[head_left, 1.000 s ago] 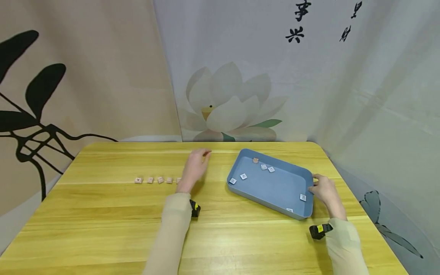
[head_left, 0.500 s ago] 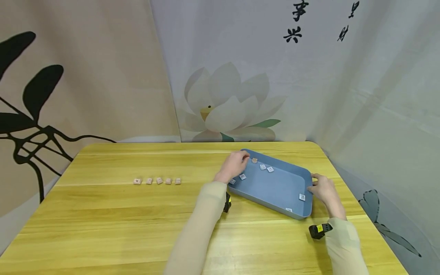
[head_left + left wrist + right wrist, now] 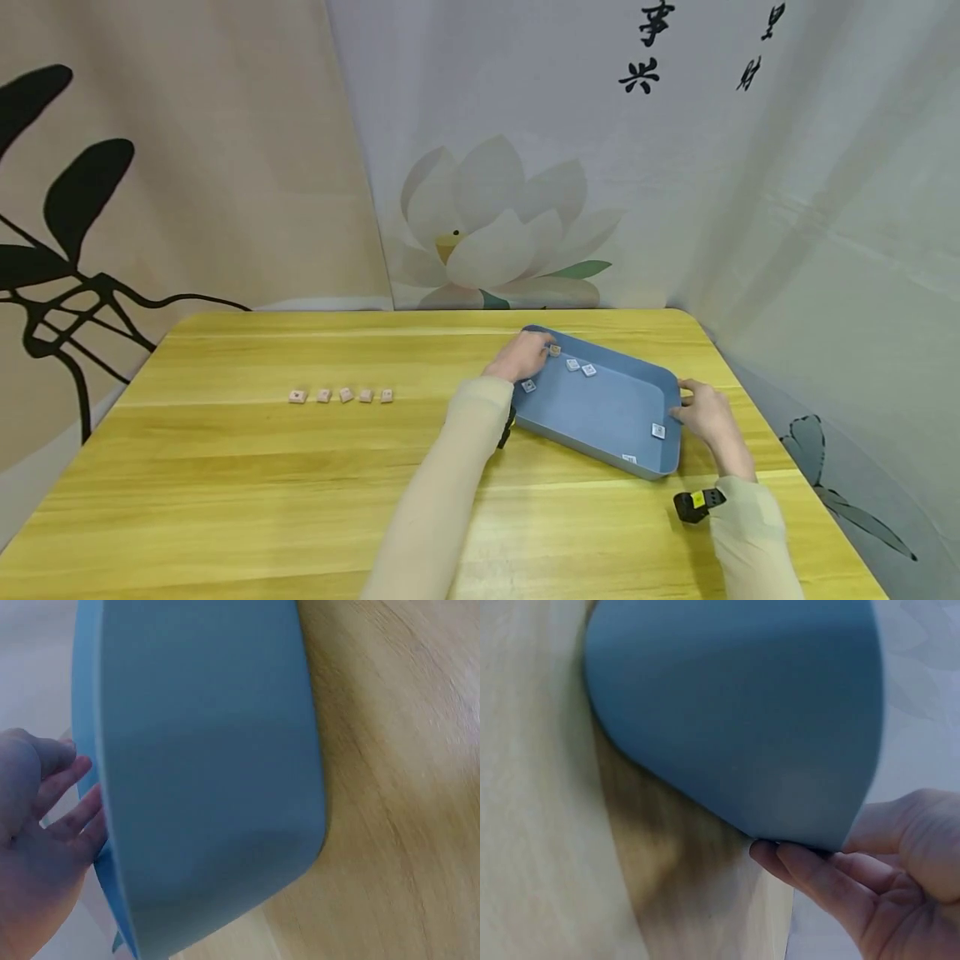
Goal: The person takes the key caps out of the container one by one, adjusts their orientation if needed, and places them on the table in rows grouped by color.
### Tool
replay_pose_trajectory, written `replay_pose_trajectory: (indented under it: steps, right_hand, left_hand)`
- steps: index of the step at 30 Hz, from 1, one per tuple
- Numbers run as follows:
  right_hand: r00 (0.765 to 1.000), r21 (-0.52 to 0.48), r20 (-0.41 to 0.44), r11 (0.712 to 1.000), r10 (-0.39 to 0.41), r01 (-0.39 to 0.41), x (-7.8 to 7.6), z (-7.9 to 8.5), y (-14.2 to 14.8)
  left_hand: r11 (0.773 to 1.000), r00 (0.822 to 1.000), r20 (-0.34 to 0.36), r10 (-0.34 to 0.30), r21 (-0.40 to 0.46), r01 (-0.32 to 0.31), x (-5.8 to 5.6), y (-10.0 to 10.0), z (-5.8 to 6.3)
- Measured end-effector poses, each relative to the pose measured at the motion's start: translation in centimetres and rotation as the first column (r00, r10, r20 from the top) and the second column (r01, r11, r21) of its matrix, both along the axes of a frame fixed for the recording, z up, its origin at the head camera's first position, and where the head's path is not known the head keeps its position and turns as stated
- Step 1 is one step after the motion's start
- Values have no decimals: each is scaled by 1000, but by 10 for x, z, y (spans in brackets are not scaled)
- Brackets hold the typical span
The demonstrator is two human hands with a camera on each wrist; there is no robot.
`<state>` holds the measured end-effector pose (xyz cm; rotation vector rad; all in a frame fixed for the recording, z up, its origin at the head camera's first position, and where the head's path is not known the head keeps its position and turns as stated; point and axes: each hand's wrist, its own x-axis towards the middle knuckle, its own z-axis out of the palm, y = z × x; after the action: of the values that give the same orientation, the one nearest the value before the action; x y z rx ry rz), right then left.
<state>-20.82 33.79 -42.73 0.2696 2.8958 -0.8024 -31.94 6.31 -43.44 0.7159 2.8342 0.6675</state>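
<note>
A shallow blue tray [image 3: 600, 417] lies at an angle on the right of the table, with several small white square tiles [image 3: 588, 370] in it. My left hand [image 3: 520, 356] reaches over the tray's left end in the head view. Its fingertips are beside a tan tile [image 3: 555, 350] near the back corner; whether they touch it I cannot tell. In the left wrist view the fingers [image 3: 79, 821] are loosely bent behind the tray's rim. My right hand [image 3: 708, 417] pinches the tray's right wall, fingers [image 3: 821, 881] on the outside and thumb over the rim.
Several pale tiles [image 3: 346, 394] stand in a spaced row on the left half of the wooden table [image 3: 247, 492]. Two more tiles lie in the tray's right part, one [image 3: 658, 431] by the right wall. A printed curtain [image 3: 495, 167] hangs behind the table.
My left hand has moved right, from the table beside the row of tiles to over the tray's left end and on to the tan tile. The right hand keeps its hold on the tray.
</note>
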Motion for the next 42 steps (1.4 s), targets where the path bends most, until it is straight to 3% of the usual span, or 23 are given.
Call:
replay_pose_trajectory:
  steps: [7, 17, 27, 35, 42]
  right_hand:
    - [1000, -5, -15, 1000, 14, -14, 0, -1, -1]
    - [1000, -13, -7, 1000, -9, 9, 1, -1, 0]
    - [1000, -6, -8, 1000, -9, 9, -1, -2, 0]
    - [1000, -5, -10, 1000, -13, 13, -1, -1, -1]
    - [1000, -2, -10, 1000, -11, 11, -1, -1, -1]
  left_hand:
    - [995, 996, 40, -80, -56, 82, 1, 3, -7]
    - [991, 995, -63, -71, -120, 63, 3, 7, -15]
    - [999, 999, -29, -19, -37, 18, 6, 9, -16]
    - [994, 992, -104, -77, 76, 85, 11, 7, -8]
    - [974, 981, -137, -138, 159, 159, 20, 2, -1]
